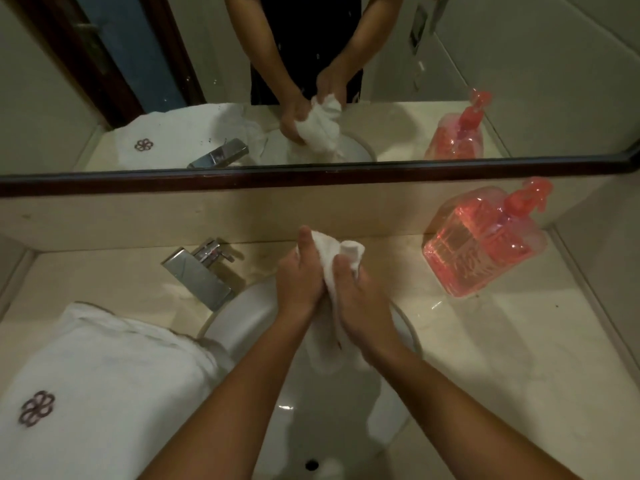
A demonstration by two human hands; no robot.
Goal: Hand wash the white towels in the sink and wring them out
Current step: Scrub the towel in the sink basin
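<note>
A pale, glossy stone bench (485, 358) runs across the frame, with a low upstand of the same stone behind it. A dark-framed mirror (519, 81) fills the upper half, and pale walls close in at both sides.

At lower left a thick folded towel (104, 375), white and nubby, lies on the bench with a dark flower emblem (36, 408) near its corner. Its right edge reaches the sink rim. Left of centre stands a boxy chrome tap (201, 275), its flat spout angled toward the sink (242, 317). The sink is a smooth white oval bowl set into the bench at lower centre, with a dark drain hole (311, 464) at the bottom edge.

Over the bowl the left hand (299, 282) and right hand (360, 303) meet around a small towel (330, 265). Each grip is clamped on it, fingers curled round the bunched white cloth. The cloth pokes out above the thumbs and hangs crumpled below the palms.

At the right a squarish clear bottle (485, 244) of pink liquid with a pink pump stands on the bench near the upstand, well apart from the sink. The mirror repeats hands, towel, tap and bottle.
</note>
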